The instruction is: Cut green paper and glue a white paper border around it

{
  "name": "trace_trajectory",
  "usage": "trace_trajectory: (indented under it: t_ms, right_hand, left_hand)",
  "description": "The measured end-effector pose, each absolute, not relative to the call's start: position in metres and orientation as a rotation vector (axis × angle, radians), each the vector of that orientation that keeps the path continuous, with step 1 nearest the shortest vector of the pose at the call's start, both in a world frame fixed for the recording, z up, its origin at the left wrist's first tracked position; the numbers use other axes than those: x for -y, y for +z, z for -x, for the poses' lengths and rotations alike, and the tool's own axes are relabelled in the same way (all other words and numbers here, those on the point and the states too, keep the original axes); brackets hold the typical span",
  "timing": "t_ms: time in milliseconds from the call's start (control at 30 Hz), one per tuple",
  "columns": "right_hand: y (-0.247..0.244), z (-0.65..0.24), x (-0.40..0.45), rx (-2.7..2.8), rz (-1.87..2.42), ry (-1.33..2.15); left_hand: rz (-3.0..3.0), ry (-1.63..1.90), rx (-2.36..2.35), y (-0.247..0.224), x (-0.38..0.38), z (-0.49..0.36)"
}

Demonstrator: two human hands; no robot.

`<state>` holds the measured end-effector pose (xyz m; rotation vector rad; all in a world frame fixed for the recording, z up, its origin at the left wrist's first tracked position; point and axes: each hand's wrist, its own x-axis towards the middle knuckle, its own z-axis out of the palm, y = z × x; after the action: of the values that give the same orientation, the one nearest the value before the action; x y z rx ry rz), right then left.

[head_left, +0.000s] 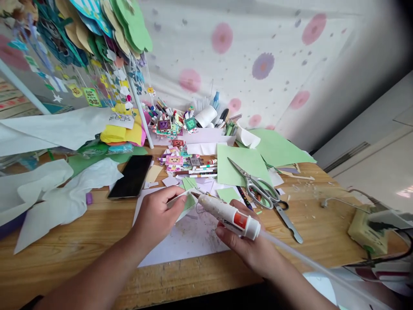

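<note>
My right hand (240, 241) is wrapped round a white hot glue gun (222, 211) with an orange-red patch near its back end. A long clear glue stick (303, 258) trails from its rear toward the lower right. In my left hand (161, 213), a small pale green and white piece of paper (187, 207) is pinched between thumb and fingers. The gun's nozzle is at the paper's upper edge; whether it touches, I cannot tell. Beneath both hands lies a stained white sheet (183, 241). Green paper strips (189, 183) rest just beyond the paper.
Open scissors (256, 185) lie on a green sheet (238, 161) to the right. A black phone (130, 176) is at the left, near crumpled white tissue (77, 189). Pens and small paper figures (174, 160) crowd the back. A power strip (368, 230) with cables sits far right.
</note>
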<state>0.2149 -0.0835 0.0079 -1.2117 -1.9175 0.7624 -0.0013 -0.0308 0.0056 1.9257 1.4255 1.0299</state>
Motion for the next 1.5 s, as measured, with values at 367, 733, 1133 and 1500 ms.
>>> trace_trajectory:
  t_ms: [367, 733, 1133, 1500]
  right_hand:
    - [0.01, -0.213, 0.082, 2.001, 1.186, 0.675]
    - [0.014, -0.213, 0.083, 1.961, 1.177, 0.714]
    - [0.016, -0.216, 0.091, 1.939, 1.237, 0.72]
    - [0.014, -0.215, 0.096, 1.953, 1.205, 0.64]
  left_hand:
    - [-2.019, 1.049, -1.417, 0.004, 0.03, 0.003]
    - [-2.065, 1.038, -1.364, 0.001, 0.028, 0.006]
    - [-2.044, 1.042, -1.323, 0.005, 0.031, 0.003]
    - [-1.972, 1.038, -1.29, 0.008, 0.032, 0.001]
